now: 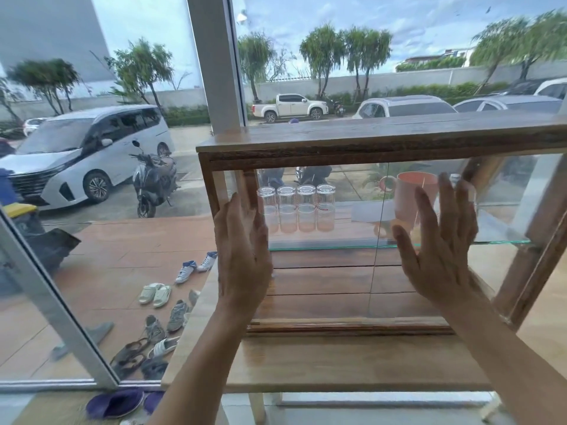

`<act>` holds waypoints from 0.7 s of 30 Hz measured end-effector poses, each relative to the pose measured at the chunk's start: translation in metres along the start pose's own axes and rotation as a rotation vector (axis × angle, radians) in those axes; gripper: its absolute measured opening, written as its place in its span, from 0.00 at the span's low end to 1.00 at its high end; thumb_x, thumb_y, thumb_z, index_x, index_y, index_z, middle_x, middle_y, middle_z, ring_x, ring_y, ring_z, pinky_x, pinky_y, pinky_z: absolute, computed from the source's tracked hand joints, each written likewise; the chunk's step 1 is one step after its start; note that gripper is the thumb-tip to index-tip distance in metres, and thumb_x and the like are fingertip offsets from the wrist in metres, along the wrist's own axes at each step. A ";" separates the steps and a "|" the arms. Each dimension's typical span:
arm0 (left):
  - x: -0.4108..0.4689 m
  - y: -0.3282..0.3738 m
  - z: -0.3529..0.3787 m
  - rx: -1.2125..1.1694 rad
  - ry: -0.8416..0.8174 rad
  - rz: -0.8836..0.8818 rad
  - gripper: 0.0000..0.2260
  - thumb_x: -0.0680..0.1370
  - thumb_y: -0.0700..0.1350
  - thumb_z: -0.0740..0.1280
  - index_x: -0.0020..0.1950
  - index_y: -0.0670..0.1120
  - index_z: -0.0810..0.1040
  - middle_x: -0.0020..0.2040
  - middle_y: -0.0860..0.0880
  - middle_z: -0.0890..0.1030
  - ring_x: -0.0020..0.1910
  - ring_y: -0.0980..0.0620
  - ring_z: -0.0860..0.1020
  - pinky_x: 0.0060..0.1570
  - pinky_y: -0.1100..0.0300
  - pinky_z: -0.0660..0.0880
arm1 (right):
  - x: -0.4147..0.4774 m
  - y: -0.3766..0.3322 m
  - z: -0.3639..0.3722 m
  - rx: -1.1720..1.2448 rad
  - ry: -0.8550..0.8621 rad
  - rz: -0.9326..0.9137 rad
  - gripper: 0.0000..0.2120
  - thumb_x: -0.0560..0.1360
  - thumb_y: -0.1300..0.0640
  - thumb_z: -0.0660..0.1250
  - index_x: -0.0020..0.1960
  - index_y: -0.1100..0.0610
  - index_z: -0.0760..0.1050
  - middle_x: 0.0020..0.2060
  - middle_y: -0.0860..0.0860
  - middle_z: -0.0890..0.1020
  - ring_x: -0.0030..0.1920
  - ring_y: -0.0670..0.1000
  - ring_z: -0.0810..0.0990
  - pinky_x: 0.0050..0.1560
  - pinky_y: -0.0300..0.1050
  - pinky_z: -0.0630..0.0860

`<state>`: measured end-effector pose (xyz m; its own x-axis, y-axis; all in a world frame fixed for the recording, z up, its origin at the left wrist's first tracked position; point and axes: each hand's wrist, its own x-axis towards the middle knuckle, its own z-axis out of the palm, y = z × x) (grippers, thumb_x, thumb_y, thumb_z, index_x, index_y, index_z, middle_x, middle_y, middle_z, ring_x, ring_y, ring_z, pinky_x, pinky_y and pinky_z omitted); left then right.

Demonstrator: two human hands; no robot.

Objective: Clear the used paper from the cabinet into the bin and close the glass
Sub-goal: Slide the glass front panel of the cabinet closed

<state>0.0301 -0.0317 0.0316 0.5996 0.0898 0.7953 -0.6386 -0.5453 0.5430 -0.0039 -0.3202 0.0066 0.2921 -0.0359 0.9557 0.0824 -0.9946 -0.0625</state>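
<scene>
both hands are flat against the front glass [322,271] of the wooden cabinet [368,148], which sits on a pale wooden table [337,363] by a big window. the left hand [242,256] presses near the cabinet's left post, fingers straight and close together, palm on the pane, gripping nothing. the right hand [438,243] is spread wide, fingers fanned, also open on the glass and holding nothing. a vertical seam between two panes runs between the hands, just left of the right hand; whether the panes are fully shut i cannot tell.

inside, on a glass shelf [322,247], four clear tumblers [296,208] stand upside down in a row, touching side by side. right of them is a pink mug [411,194], partly behind the right hand. no used paper shows inside the cabinet from here (the lower wooden floor looks bare), and the bin is out of view. outside the window, shoes [162,305] lie scattered on terracotta tiles.
</scene>
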 end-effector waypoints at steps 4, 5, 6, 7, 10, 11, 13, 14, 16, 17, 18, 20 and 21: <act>-0.012 0.003 -0.002 0.238 0.009 0.330 0.31 0.77 0.43 0.70 0.76 0.35 0.63 0.74 0.34 0.63 0.75 0.38 0.62 0.76 0.51 0.58 | 0.003 -0.044 0.001 0.059 -0.113 -0.203 0.31 0.80 0.47 0.62 0.79 0.58 0.59 0.81 0.56 0.56 0.81 0.61 0.52 0.78 0.63 0.54; -0.010 0.003 0.000 0.294 -0.021 0.359 0.34 0.75 0.46 0.71 0.77 0.36 0.62 0.76 0.36 0.60 0.77 0.37 0.60 0.77 0.49 0.56 | 0.006 -0.052 0.001 0.062 -0.145 -0.225 0.32 0.80 0.46 0.62 0.79 0.58 0.59 0.81 0.57 0.56 0.82 0.61 0.52 0.79 0.61 0.53; -0.008 0.003 0.002 0.346 -0.057 0.380 0.38 0.74 0.49 0.72 0.78 0.37 0.60 0.77 0.37 0.57 0.78 0.37 0.57 0.77 0.48 0.54 | 0.008 -0.059 0.002 0.061 -0.174 -0.239 0.33 0.80 0.44 0.61 0.80 0.58 0.58 0.81 0.57 0.56 0.82 0.60 0.51 0.79 0.60 0.52; -0.006 0.002 0.005 0.396 -0.099 0.403 0.41 0.73 0.52 0.73 0.79 0.38 0.56 0.79 0.38 0.54 0.80 0.37 0.54 0.78 0.46 0.53 | 0.011 -0.064 0.003 0.057 -0.202 -0.245 0.34 0.80 0.43 0.60 0.80 0.58 0.57 0.81 0.57 0.56 0.82 0.60 0.51 0.80 0.60 0.52; 0.000 0.001 0.014 0.533 -0.231 0.439 0.51 0.69 0.58 0.76 0.81 0.42 0.50 0.82 0.40 0.47 0.81 0.38 0.47 0.77 0.40 0.54 | 0.016 -0.073 0.005 0.020 -0.282 -0.252 0.38 0.79 0.39 0.60 0.81 0.59 0.54 0.82 0.58 0.54 0.82 0.60 0.48 0.80 0.61 0.51; 0.001 0.001 0.016 0.561 -0.262 0.436 0.54 0.67 0.60 0.77 0.81 0.43 0.49 0.82 0.40 0.47 0.81 0.39 0.45 0.76 0.39 0.54 | 0.017 -0.074 0.006 0.002 -0.304 -0.257 0.40 0.78 0.38 0.61 0.81 0.59 0.53 0.82 0.59 0.53 0.82 0.60 0.47 0.80 0.61 0.51; 0.003 0.002 0.021 0.606 -0.298 0.439 0.57 0.64 0.63 0.77 0.82 0.43 0.48 0.82 0.40 0.46 0.81 0.39 0.43 0.77 0.39 0.52 | 0.018 -0.076 0.007 -0.034 -0.354 -0.266 0.46 0.75 0.38 0.65 0.82 0.59 0.50 0.82 0.58 0.50 0.82 0.61 0.45 0.80 0.61 0.50; 0.003 0.003 0.023 0.629 -0.308 0.440 0.59 0.63 0.65 0.77 0.82 0.44 0.48 0.82 0.41 0.46 0.81 0.39 0.42 0.77 0.39 0.51 | 0.019 -0.076 0.007 -0.051 -0.380 -0.266 0.49 0.72 0.38 0.68 0.82 0.59 0.49 0.82 0.58 0.49 0.82 0.61 0.44 0.80 0.61 0.49; 0.004 0.005 0.027 0.666 -0.325 0.435 0.62 0.60 0.67 0.77 0.82 0.44 0.47 0.82 0.42 0.44 0.81 0.39 0.41 0.78 0.39 0.49 | 0.021 -0.076 0.008 -0.098 -0.412 -0.266 0.56 0.67 0.38 0.74 0.82 0.58 0.47 0.82 0.58 0.47 0.82 0.61 0.43 0.81 0.60 0.48; 0.004 0.005 0.028 0.678 -0.331 0.432 0.62 0.60 0.68 0.77 0.82 0.44 0.47 0.83 0.42 0.44 0.81 0.40 0.40 0.78 0.39 0.48 | 0.021 -0.077 0.008 -0.122 -0.418 -0.265 0.58 0.65 0.39 0.76 0.82 0.58 0.46 0.82 0.57 0.47 0.82 0.61 0.43 0.81 0.60 0.48; 0.005 0.004 0.029 0.683 -0.334 0.428 0.63 0.60 0.68 0.77 0.82 0.45 0.46 0.83 0.42 0.43 0.81 0.40 0.40 0.78 0.40 0.48 | 0.021 -0.077 0.009 -0.137 -0.419 -0.262 0.60 0.64 0.40 0.77 0.82 0.58 0.46 0.82 0.57 0.47 0.82 0.61 0.43 0.80 0.61 0.48; 0.007 0.001 0.028 0.684 -0.339 0.422 0.63 0.60 0.67 0.77 0.82 0.45 0.46 0.83 0.42 0.44 0.81 0.41 0.41 0.78 0.40 0.50 | 0.021 -0.079 0.011 -0.147 -0.413 -0.250 0.61 0.62 0.42 0.79 0.82 0.57 0.46 0.83 0.57 0.47 0.82 0.61 0.43 0.80 0.61 0.47; 0.007 -0.001 0.028 0.681 -0.335 0.421 0.63 0.60 0.67 0.77 0.82 0.45 0.46 0.83 0.42 0.45 0.81 0.41 0.41 0.78 0.41 0.51 | 0.021 -0.079 0.012 -0.144 -0.408 -0.244 0.62 0.62 0.42 0.80 0.82 0.57 0.47 0.83 0.57 0.47 0.82 0.61 0.44 0.80 0.61 0.47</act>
<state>0.0486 -0.0534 0.0294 0.5569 -0.4238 0.7143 -0.4761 -0.8676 -0.1436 0.0072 -0.2408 0.0282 0.6318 0.2118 0.7456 0.0710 -0.9737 0.2164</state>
